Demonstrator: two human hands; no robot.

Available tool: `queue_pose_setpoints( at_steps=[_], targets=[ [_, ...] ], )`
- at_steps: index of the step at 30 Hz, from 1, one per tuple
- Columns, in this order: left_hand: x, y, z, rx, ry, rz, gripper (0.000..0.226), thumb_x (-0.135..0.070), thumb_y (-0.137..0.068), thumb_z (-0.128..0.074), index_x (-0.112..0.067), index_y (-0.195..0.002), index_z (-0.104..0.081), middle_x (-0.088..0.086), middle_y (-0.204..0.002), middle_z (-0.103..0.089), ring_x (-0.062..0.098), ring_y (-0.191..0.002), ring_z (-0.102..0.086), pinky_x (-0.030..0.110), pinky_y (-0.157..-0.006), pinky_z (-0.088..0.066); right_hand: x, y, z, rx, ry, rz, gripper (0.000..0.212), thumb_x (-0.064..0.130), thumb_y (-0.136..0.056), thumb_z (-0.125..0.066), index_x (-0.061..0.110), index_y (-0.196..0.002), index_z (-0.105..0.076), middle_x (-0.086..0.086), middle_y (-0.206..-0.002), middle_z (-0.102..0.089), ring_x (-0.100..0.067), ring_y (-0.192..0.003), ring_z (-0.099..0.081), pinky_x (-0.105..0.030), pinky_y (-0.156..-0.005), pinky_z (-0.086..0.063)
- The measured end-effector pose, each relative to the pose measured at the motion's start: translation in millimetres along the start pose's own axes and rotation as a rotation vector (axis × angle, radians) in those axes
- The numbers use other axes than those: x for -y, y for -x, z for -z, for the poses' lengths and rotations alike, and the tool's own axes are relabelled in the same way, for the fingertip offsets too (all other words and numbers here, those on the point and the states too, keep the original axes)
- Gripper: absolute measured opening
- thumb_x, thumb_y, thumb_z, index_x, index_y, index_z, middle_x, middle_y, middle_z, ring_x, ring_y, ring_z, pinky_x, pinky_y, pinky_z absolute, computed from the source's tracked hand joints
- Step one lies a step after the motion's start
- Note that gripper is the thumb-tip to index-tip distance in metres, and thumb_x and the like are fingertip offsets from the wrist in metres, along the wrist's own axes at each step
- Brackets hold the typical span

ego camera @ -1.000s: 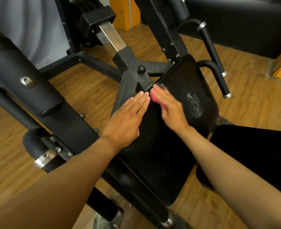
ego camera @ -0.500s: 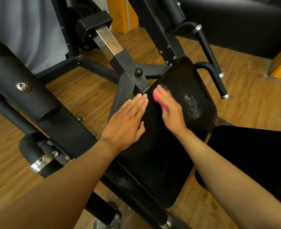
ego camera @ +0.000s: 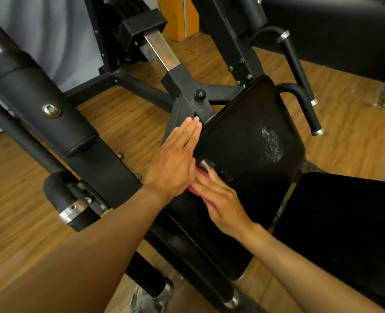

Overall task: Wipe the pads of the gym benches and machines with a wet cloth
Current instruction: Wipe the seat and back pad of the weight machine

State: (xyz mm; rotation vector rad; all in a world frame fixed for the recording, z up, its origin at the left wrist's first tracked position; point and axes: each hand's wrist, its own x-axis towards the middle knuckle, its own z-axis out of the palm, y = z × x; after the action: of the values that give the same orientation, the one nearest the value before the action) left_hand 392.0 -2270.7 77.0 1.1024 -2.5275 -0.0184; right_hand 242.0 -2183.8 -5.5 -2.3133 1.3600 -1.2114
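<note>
A black back pad (ego camera: 243,141) of a gym machine tilts in front of me, with a worn, cracked patch (ego camera: 271,146) near its upper right. My left hand (ego camera: 175,159) lies flat with straight fingers along the pad's left edge. My right hand (ego camera: 218,197) presses a pink cloth (ego camera: 197,190) flat against the pad just right of the left hand; only a strip of the cloth shows beneath the fingers. A small scuffed spot (ego camera: 225,176) lies by the fingertips.
A black seat pad (ego camera: 345,218) sits at the lower right. Black roller pads (ego camera: 51,114) and the steel frame (ego camera: 182,91) stand to the left. Two handle bars (ego camera: 302,86) rise behind the back pad. The floor is wood; my shoe (ego camera: 148,299) shows at the bottom.
My right hand has slid the pink cloth down the pad from its upper left edge to beside my left palm. The left hand has stayed on the pad's edge.
</note>
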Motion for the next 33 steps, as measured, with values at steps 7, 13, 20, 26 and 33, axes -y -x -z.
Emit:
queue_pose_setpoints(
  at_steps=[7,13,20,26,33],
  targets=[
    [-0.4,-0.9,-1.9,0.060,-0.069,-0.033,0.071,-0.020,-0.095,-0.038,-0.007,-0.162,-0.018,0.007,-0.171,-0.015,0.017,-0.159,-0.007,0.034,-0.129,-0.008,-85.1,-71.6,51.8,-0.232,0.009,-0.362,0.061,-0.015,-0.094,-0.051,0.016,-0.148,-0.052,-0.003,-0.160,-0.041,-0.019,-0.152,-0.031,-0.047,-0.125,-0.027],
    [-1.5,-6.4,-9.3,0.179,-0.203,-0.086,0.070,-0.037,-0.102,-0.034,-0.008,-0.163,-0.015,0.008,-0.171,-0.014,0.019,-0.158,-0.011,0.037,-0.129,-0.014,-67.3,-56.9,42.8,-0.180,0.046,-0.386,0.055,-0.002,-0.102,-0.054,0.017,-0.152,-0.045,0.002,-0.164,-0.034,-0.013,-0.154,-0.023,-0.039,-0.127,-0.021],
    [-10.6,-46.3,-12.9,0.279,-0.175,-0.115,0.073,-0.041,-0.105,-0.033,-0.015,-0.164,0.000,0.000,-0.172,0.007,0.013,-0.158,0.006,0.034,-0.129,-0.005,-91.9,-55.0,57.5,-0.129,0.145,-0.287,0.060,-0.007,-0.100,-0.050,0.015,-0.155,-0.041,0.001,-0.165,-0.032,-0.011,-0.154,-0.024,-0.040,-0.127,-0.022],
    [6.4,-83.0,-28.2,0.321,-0.029,-0.203,0.073,-0.041,-0.104,-0.040,-0.020,-0.165,-0.005,-0.010,-0.172,0.005,0.005,-0.156,0.015,0.028,-0.126,-0.002,-171.5,-103.4,94.0,-0.338,0.163,-0.716,0.055,0.005,-0.106,-0.045,0.024,-0.158,-0.037,0.003,-0.166,-0.029,-0.012,-0.154,-0.023,-0.036,-0.127,-0.020],
    [1.1,-84.3,-31.2,0.298,-0.113,-0.209,0.074,-0.043,-0.102,-0.036,-0.016,-0.165,-0.007,-0.004,-0.173,0.003,0.011,-0.157,0.013,0.030,-0.124,0.002,-94.7,-59.3,47.7,-0.305,0.091,-0.545,0.054,0.004,-0.105,-0.047,0.021,-0.156,-0.039,0.005,-0.166,-0.027,-0.009,-0.155,-0.018,-0.027,-0.127,-0.011]
  ],
)
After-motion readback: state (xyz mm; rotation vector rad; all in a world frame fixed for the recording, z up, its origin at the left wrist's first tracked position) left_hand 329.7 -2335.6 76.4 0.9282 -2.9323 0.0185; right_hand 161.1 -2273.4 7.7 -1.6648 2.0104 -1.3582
